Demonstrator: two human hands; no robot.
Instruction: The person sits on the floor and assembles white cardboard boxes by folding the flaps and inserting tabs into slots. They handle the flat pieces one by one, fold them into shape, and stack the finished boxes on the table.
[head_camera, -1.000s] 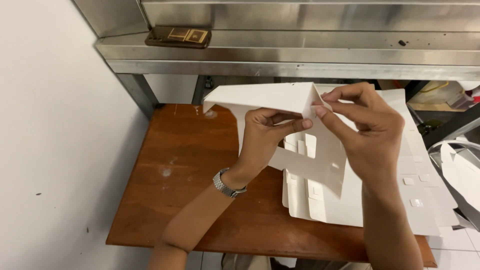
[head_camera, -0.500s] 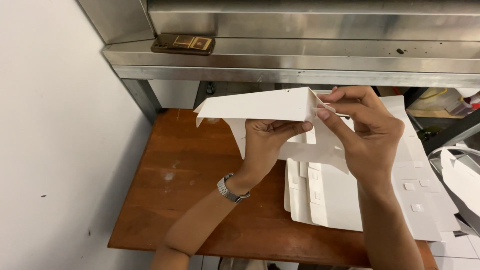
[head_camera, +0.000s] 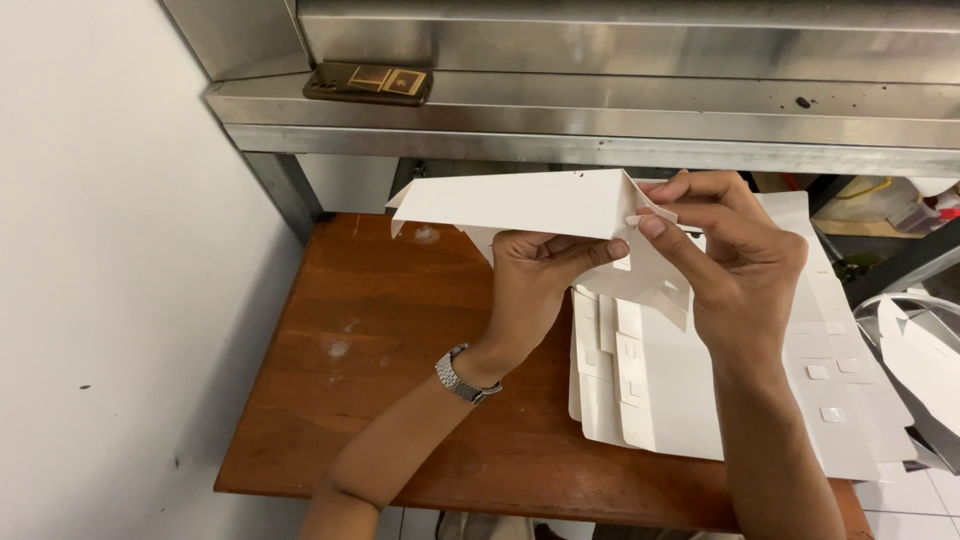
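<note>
A white cardboard box blank (head_camera: 520, 205), partly folded, is held up in the air above a brown wooden table (head_camera: 380, 340). My left hand (head_camera: 540, 280), with a metal wristwatch on the wrist, grips the blank from below with the thumb pressed along its underside. At the blank's right end, my right hand (head_camera: 735, 255) pinches a small folded flap between thumb and fingers. Part of the blank hangs down between the two hands.
A stack of flat white box blanks (head_camera: 700, 400) lies on the right half of the table. A steel shelf (head_camera: 600, 125) runs overhead with a dark phone (head_camera: 368, 82) on it. A white wall stands at the left. More white cardboard (head_camera: 925, 365) sits at the far right.
Both hands have tilted the blank flatter and turned its long panel toward the left. The right hand's fingers have closed further on the small flap.
</note>
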